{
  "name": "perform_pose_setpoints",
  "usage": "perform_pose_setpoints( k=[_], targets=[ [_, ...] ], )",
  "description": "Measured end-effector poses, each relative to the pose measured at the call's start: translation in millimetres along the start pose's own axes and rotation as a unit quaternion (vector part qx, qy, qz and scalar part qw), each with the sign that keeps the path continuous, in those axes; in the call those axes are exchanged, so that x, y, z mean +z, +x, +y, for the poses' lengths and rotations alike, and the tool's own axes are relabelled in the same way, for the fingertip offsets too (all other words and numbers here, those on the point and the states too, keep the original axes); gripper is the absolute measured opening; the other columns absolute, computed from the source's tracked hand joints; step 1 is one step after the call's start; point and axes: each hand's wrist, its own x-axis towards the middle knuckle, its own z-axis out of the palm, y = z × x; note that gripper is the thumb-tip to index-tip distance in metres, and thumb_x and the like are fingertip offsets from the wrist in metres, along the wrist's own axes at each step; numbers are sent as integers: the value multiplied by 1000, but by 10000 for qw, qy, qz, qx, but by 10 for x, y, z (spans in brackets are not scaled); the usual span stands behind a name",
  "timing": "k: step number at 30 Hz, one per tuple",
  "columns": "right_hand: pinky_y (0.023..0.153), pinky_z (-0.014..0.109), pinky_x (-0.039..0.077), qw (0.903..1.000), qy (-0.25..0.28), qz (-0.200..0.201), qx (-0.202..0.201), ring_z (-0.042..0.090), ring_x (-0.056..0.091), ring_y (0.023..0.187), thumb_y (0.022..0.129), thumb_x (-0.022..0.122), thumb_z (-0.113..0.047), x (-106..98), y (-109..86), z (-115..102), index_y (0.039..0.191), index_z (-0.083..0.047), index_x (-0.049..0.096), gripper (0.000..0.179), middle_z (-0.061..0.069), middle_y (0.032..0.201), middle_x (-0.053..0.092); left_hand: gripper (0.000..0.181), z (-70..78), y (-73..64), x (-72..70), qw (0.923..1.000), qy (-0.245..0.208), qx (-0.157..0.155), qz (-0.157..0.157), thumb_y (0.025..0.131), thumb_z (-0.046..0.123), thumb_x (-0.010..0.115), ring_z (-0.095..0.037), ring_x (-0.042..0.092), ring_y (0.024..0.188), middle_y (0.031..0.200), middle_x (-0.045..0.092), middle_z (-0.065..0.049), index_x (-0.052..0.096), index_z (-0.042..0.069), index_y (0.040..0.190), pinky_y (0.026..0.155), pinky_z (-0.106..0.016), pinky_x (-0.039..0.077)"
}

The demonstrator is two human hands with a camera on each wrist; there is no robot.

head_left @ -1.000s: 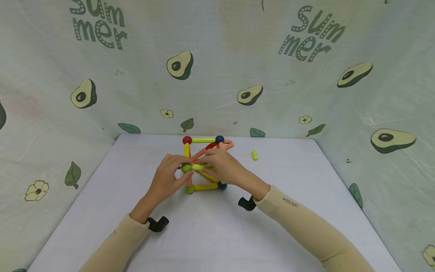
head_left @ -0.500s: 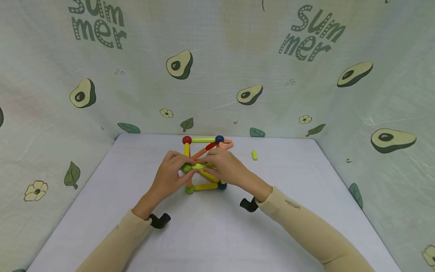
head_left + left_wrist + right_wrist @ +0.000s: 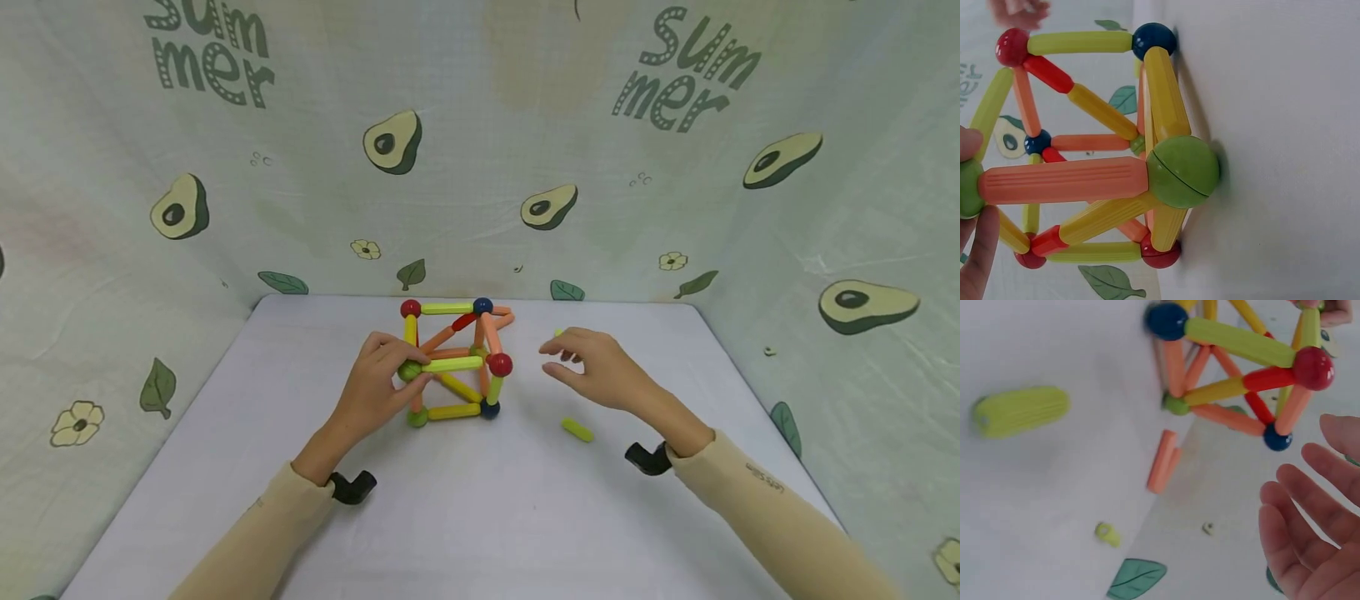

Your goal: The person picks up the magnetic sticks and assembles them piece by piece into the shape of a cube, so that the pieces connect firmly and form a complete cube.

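A cube-like frame of magnetic rods and balls stands on the table, with diagonal rods in its sides. My left hand [image 3: 378, 379] pinches the green ball [image 3: 409, 371] at its upper front left corner, thumb below and fingers above. From that ball a light green rod [image 3: 453, 364] runs across to a red ball [image 3: 500, 364]. In the left wrist view an orange rod [image 3: 1066, 181] joins the held ball to a lower green ball [image 3: 1183, 172]. My right hand [image 3: 600, 367] hovers to the right of the frame, apart from it, fingers loosely bent and holding nothing.
A short light green rod [image 3: 577, 430] lies front right of the frame. Another green rod [image 3: 1107, 534] lies farther back, mostly behind the right hand in the head view. Loose orange rods [image 3: 1161, 461] lie behind the frame. A printed cloth backdrop surrounds the white table [image 3: 480, 517].
My right hand has drawn back to the right, off the frame's top front rod. The red ball and the short green rod at front right now show. My left hand stays on the green ball.
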Motion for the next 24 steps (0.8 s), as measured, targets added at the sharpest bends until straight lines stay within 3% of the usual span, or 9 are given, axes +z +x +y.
perform_pose_setpoints(
  k=[5, 9, 16, 24],
  targets=[
    [76, 32, 56, 9929, -139, -1038, 562, 18, 66, 89, 97, 80, -19, 107, -310, 231, 118, -9, 77, 24, -3, 101, 72, 31, -10, -7, 2, 10000, -32, -36, 17, 83, 13, 93, -24, 51, 108, 105, 76, -4, 75, 11, 108, 91, -40, 48],
    [71, 27, 52, 9872, -128, -1445, 670, 15, 63, 82, 95, 81, -17, 251, -494, 363, 117, -7, 77, 24, -6, 95, 70, 31, -8, -9, 1, 10000, -20, -24, 11, 83, 13, 93, -25, 51, 108, 104, 76, -4, 75, 10, 108, 92, -40, 47],
    [68, 24, 49, 9872, 114, -1508, 504, 8, 58, 73, 93, 82, -16, 369, -599, 433, 115, -7, 76, 24, -2, 93, 71, 31, 8, 2, -2, 10000, -60, -7, 11, 83, 12, 93, -25, 51, 108, 103, 75, -4, 74, 10, 108, 91, -40, 47],
    [70, 26, 53, 9902, 154, -1331, 399, 14, 63, 78, 94, 82, -12, 405, -489, 419, 118, -3, 75, 26, 0, 95, 72, 29, -5, -4, -15, 10000, -73, 45, 24, 84, 13, 92, -24, 51, 108, 104, 75, -3, 74, 10, 107, 91, -40, 47]
  ],
)
